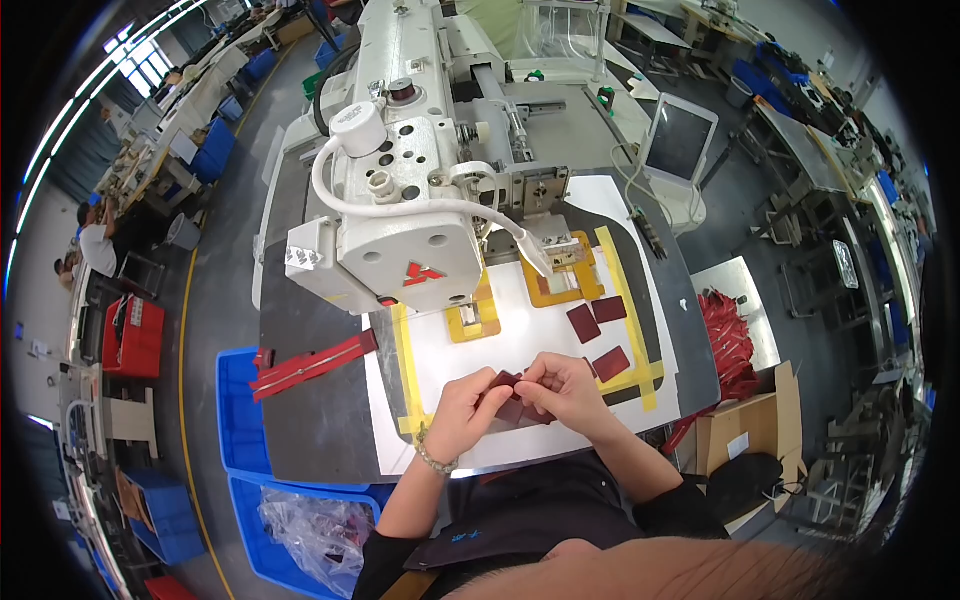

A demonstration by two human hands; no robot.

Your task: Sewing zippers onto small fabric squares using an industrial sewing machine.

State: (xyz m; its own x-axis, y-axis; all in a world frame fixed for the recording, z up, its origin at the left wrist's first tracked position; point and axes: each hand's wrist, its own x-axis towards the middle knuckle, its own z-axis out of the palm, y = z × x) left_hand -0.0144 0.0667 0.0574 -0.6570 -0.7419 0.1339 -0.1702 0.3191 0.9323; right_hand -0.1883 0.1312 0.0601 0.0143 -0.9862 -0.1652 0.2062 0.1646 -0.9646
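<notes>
Close together above the near edge of a white sheet [455, 375], my left hand [458, 412] and my right hand [568, 393] pinch a small dark red patch [507, 380] between thumbs and fingers. More dark red material [515, 412] shows just under the fingertips; whether it belongs to the same piece I cannot tell. Right of my hands lie three loose dark red patches: an upper left one [583, 323], an upper right one [608, 309] and a nearer one [611, 364]. A beaded bracelet circles my left wrist.
A large white sewing machine [420, 255] stands beyond my hands, with yellow-edged clamp frames [473, 325] on the taped sheet. Red strips [315, 366] lie at left above blue bins [240, 415]. At right are a red bundle [727, 345], a cardboard box [745, 430] and a screen [680, 140].
</notes>
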